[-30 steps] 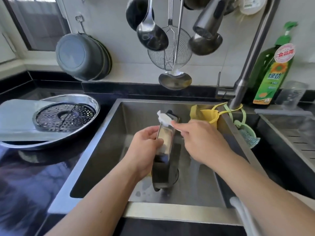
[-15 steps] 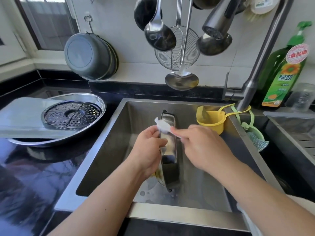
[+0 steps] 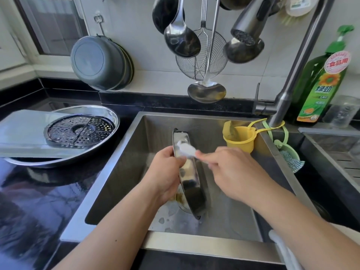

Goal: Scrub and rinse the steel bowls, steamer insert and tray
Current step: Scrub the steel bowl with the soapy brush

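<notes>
Two bare forearms reach forward over the front rim of a steel sink [image 3: 109, 188]. The left hand [image 3: 165, 176] has its fingers curled round the near edge of a steel bowl [image 3: 191, 190], gripping it. The bowl stands on edge inside the sink basin, its rim running from near to far, the open side facing right and the lowest part touching the sink floor. The right hand [image 3: 231, 172] has its fingers curled, pinching a white scrubbing pad [image 3: 186, 149] that is blurred and pressed against the bowl's upper rim. Farther back, a yellow cup [image 3: 240, 139] hangs at the sink's right wall. On the dark counter to the left, a round steel tray [image 3: 109, 117] holds a perforated steamer insert [image 3: 79, 131]. A faucet [image 3: 288, 84], ladles and a green soap bottle [image 3: 321, 84] stand along the wall.
</notes>
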`<act>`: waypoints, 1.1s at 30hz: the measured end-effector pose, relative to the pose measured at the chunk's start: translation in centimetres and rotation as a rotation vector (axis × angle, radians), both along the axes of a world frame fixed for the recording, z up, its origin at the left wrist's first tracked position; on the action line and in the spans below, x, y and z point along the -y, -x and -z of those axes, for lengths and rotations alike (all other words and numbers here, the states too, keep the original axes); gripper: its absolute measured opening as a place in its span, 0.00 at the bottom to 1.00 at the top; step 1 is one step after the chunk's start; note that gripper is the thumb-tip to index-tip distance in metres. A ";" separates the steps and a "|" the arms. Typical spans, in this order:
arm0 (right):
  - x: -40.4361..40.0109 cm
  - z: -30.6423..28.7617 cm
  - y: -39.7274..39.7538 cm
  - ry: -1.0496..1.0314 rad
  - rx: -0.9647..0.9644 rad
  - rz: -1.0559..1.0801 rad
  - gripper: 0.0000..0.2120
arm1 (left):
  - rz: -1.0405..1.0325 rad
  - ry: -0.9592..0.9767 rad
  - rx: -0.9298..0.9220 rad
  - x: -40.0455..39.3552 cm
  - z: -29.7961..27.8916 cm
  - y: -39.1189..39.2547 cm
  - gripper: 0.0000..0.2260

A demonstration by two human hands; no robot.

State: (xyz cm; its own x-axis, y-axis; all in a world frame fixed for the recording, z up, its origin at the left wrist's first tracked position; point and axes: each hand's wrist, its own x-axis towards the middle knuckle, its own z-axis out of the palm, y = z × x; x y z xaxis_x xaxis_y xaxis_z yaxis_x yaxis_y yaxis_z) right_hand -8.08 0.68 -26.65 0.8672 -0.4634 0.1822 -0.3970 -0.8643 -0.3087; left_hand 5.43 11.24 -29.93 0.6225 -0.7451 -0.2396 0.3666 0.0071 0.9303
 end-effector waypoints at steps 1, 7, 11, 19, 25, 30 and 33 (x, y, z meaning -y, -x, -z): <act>-0.6 -0.1 0.1 -0.005 -0.009 -0.025 0.24 | 0.011 0.005 -0.002 -0.1 0.0 0.0 0.12; 1.2 -0.7 -0.1 0.074 -0.023 0.099 0.27 | 0.135 -0.027 0.007 0.2 0.2 0.8 0.20; -0.5 -0.6 0.3 0.040 -0.030 -0.018 0.25 | 0.117 0.009 0.052 0.1 -0.2 0.9 0.17; -0.3 -0.3 -0.4 0.052 -0.031 0.017 0.26 | 0.112 0.036 0.026 0.2 0.1 1.1 0.13; -0.3 0.6 -0.5 0.013 -0.082 -0.012 0.26 | -0.089 0.186 -0.441 0.5 0.4 -0.5 0.20; -0.5 0.9 -0.9 0.040 -0.048 -0.026 0.25 | -0.102 0.212 -0.561 0.4 0.0 -0.5 0.14; 0.5 0.8 -0.8 0.053 -0.053 0.017 0.25 | -0.162 0.221 -0.613 0.5 0.2 -0.9 0.16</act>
